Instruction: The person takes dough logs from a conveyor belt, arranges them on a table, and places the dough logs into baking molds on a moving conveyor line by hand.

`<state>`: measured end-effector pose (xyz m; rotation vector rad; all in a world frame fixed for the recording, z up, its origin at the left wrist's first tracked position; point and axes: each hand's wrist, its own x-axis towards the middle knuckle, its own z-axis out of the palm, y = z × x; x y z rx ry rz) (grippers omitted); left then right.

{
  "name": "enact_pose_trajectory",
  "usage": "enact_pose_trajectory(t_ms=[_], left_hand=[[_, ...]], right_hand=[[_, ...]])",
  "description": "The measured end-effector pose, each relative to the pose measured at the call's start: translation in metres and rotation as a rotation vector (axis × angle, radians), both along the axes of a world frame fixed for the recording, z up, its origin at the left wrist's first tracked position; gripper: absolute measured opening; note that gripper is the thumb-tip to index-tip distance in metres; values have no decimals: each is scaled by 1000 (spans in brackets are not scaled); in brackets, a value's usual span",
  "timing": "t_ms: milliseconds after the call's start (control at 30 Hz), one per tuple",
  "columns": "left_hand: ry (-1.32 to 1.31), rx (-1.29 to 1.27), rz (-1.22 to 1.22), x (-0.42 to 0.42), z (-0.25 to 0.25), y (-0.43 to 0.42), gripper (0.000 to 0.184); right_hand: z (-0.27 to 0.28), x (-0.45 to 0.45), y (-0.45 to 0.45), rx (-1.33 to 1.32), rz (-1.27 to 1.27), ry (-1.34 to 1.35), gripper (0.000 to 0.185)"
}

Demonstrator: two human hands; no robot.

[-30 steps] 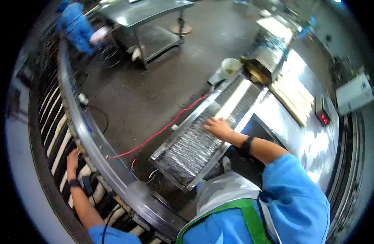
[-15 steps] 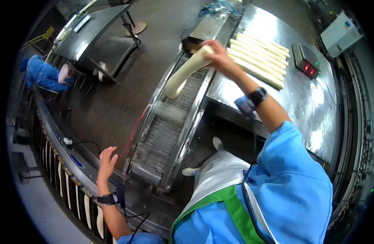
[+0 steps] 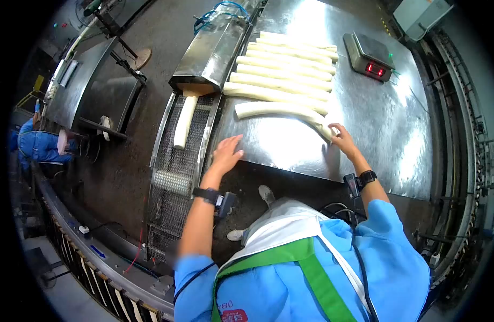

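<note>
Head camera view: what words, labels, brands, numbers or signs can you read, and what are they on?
Nothing can be read with certainty.
Scale: red lit digits, too blurred to quote.
Blue shirt: printed characters and red badge, too small and angled to read.
Curved rail: blue mark, perhaps an arrow; no legible words.

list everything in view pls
Smooth steel table: one, silver, upper centre
Mesh conveyor belt: one, grey, left of table
Boxy steel housing: one, silver, over belt
Straight cylindrical rolls: at least six, cream, on table
Curved cylindrical roll: one, cream, table's near side
Lone cylindrical roll: one, cream, on belt
Boxy digital scale: one, grey, right of rolls
Tiered steel table: one, grey, far left
Person: one, blue clothing, far left
Left hand: one, bare, by table's near edge
Right hand: one, bare, at curved roll's right end
</note>
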<state>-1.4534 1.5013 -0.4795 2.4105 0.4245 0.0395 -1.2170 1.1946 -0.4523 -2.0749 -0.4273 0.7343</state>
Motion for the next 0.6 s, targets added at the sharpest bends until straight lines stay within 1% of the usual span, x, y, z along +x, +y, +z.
enact_pose_trajectory(t_ms=[67,100,167,200,233,300,333,367,400,433,533,567,600], left_hand=[[111,-26,-69,27,3,-17,53],[115,-19,-70,38,0,-18,53],[136,-14,-44,54,-13,-18,56],[186,13,-29,62,-10,-14,63],[188,16,-24,69,-7,-11,63],[306,5,86,82,-3,-4,70],[308,6,90,88,-7,1,70],[275,8,101,93,-14,6,73],[241,11,116,99,-15,11,76],[242,9,127,103,-17,15,76],[335,-36,99,109,-14,23,76],[222,-29,110,103,-9,23,65],[150,0,117,98,-6,27,57]], right_hand=[[-4,7,0,7,130,-279,35],[-10,12,1,14,128,-276,35],[-31,21,4,120,186,-404,33],[-33,23,9,143,185,-429,32],[-35,24,15,148,190,-427,32],[-38,24,26,49,164,-571,33],[-38,24,32,-11,186,-637,34],[-37,23,36,-9,190,-633,34],[-38,23,41,-84,130,-633,34],[-37,22,47,-158,73,-634,34],[-28,32,56,-192,88,-621,35],[-27,34,57,-206,76,-590,35],[-36,42,52,-171,118,-636,33]])
